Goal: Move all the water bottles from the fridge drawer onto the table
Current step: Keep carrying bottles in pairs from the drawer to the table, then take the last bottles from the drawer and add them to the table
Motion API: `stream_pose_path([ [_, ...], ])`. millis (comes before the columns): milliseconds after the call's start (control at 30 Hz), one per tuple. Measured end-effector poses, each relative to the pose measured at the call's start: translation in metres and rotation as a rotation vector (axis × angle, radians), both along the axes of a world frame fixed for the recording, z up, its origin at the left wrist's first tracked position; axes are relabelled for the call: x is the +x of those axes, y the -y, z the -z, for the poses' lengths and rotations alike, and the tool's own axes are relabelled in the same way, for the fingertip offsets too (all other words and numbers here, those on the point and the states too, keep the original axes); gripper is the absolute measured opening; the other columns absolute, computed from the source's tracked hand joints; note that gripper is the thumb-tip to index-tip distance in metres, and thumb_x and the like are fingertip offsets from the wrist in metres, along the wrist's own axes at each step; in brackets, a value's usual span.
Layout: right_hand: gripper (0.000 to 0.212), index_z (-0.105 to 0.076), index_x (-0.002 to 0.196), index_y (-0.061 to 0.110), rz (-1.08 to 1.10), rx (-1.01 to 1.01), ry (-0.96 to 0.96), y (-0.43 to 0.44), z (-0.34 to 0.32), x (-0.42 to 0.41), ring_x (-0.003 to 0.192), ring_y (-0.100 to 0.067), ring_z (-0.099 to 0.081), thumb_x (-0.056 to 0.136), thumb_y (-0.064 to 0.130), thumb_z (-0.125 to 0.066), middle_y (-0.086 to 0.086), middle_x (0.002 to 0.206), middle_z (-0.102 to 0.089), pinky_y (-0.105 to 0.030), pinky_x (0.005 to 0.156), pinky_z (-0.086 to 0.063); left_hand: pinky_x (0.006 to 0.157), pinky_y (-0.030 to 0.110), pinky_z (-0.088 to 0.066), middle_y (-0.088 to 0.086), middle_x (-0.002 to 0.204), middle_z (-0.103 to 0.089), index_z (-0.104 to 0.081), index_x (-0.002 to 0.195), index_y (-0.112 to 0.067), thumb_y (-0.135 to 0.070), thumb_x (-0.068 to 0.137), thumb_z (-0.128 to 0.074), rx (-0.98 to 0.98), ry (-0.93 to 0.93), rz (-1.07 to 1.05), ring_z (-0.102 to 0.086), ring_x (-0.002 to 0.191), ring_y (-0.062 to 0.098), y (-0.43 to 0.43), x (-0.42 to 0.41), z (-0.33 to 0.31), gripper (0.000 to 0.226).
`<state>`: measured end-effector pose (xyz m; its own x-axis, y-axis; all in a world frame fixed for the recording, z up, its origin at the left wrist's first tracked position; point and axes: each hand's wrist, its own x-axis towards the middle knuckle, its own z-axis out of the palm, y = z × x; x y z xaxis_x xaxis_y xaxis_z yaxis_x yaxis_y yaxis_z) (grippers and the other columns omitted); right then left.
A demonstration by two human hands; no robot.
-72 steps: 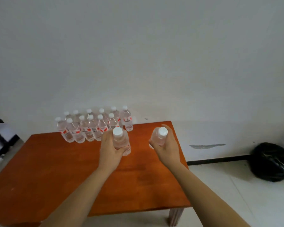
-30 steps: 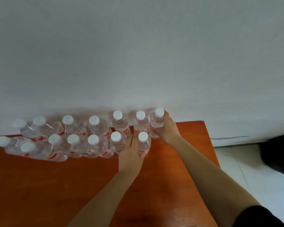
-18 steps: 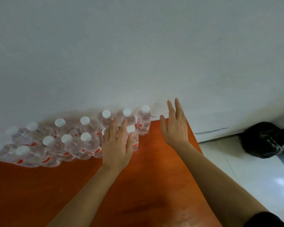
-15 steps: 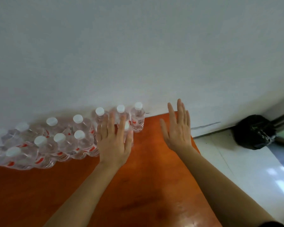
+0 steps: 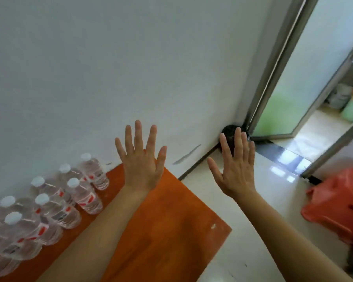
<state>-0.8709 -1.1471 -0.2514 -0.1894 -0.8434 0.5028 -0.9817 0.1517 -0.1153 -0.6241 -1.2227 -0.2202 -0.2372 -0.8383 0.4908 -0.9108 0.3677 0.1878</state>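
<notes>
2 hands were up and empty. Our left hand [image 5: 141, 165] was over the far corner of the table [image 5: 171, 220]; our right hand [image 5: 235, 169] was out past the table edge, over the floor. Fingers on both were straight and spread, holding nothing. The water bottles [image 5: 55, 206] stood caps-up in 2 rows at the back-left of the table by the wall; the rows ran out of view, so we couldn't count them. No fridge drawer showed, so we couldn't tell how many were left in it. We think this was the gap btw loads. Next move, prob.: go to the drawer and take 1 bottle per hand, w/ a firm grip round the middle. A red plastic thing [image 5: 338, 204] sat on the floor at right; we'd step round it.
</notes>
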Motion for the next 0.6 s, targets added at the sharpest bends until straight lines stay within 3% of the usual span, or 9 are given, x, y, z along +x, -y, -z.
stream_pose_path([
  [133,0.083,-0.014,0.16,0.018,0.15,-0.101,0.026,-0.105,-0.021,-0.093,0.154,-0.032,0.006,0.095,0.062,-0.042,-0.016,0.166,0.006,-0.053,0.123,-0.003,0.117,0.065,-0.007,0.009,0.166,-0.001,-0.015,0.158,-0.027,-0.062,0.099,-0.011,-0.075,0.01,0.185,0.001,0.153,0.031,-0.069,-0.11,-0.03,0.069],
  [333,0.093,-0.003,0.159,0.022,0.396,-0.147,0.0,-0.308,-0.021,-0.228,0.153,-0.038,-0.002,0.089,0.061,-0.05,-0.021,0.165,-0.004,-0.058,0.121,-0.007,0.115,0.066,-0.012,0.014,0.165,-0.007,-0.021,0.157,-0.024,-0.058,0.1,-0.02,-0.072,0.053,0.505,-0.006,0.152,0.036,-0.218,-0.286,-0.03,0.067],
  [400,0.092,-0.01,0.159,0.019,0.485,-0.184,-0.01,-0.371,-0.025,-0.268,0.152,-0.04,-0.005,0.088,0.058,-0.055,-0.021,0.163,-0.01,-0.06,0.12,-0.009,0.115,0.066,-0.014,0.015,0.164,-0.012,-0.024,0.156,-0.024,-0.058,0.1,-0.02,-0.073,0.057,0.604,-0.011,0.151,0.037,-0.266,-0.343,-0.037,0.066],
  [500,0.098,-0.001,0.16,0.02,0.618,-0.176,-0.007,-0.455,-0.032,-0.317,0.153,-0.038,0.001,0.089,0.061,-0.056,-0.017,0.165,0.003,-0.059,0.121,-0.003,0.115,0.065,-0.015,0.015,0.165,-0.011,-0.022,0.157,-0.025,-0.057,0.1,-0.017,-0.067,0.062,0.737,-0.011,0.151,0.037,-0.334,-0.418,-0.045,0.065],
  [600,0.093,-0.005,0.16,0.018,0.722,-0.15,-0.003,-0.52,-0.034,-0.359,0.153,-0.035,0.006,0.091,0.067,-0.043,-0.015,0.166,0.01,-0.057,0.122,0.0,0.118,0.062,-0.011,0.012,0.166,-0.008,-0.023,0.157,-0.025,-0.06,0.099,-0.014,-0.056,0.081,0.881,-0.007,0.152,0.034,-0.392,-0.485,-0.049,0.068],
])
